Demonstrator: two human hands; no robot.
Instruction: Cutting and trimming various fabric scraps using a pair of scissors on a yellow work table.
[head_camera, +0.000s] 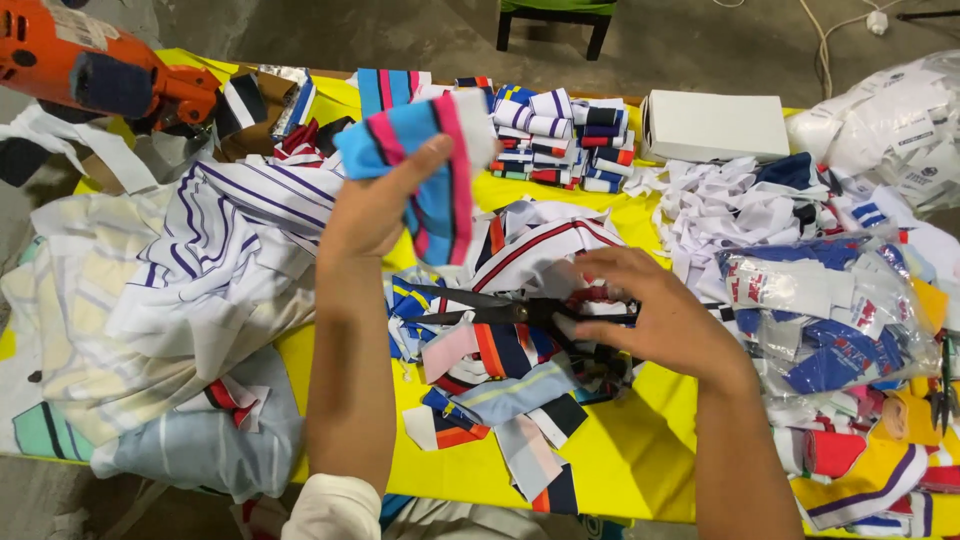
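Blue ribbed fabric with pink and black stripes (432, 165) is pinched in the left hand (372, 205), thumb over the front and fingers closed behind it, lifted above the yellow table (620, 450) at about twelve o'clock from the scissors. The right hand (645, 310) rests on the black scissors (500, 308), its fingers curled around the handles; the blades lie parted and point toward nine o'clock, flat on a heap of striped scraps (500, 390). At ten o'clock from the hands lies a loose pile of white cloth with purple stripes (210, 250), and beyond it, in the far corner, an orange power tool (90, 65). At one o'clock stand neat stacks of folded striped pieces (560, 140), with a white box (715, 125) just beside them. At three o'clock sit clear bags of labels (830, 300).
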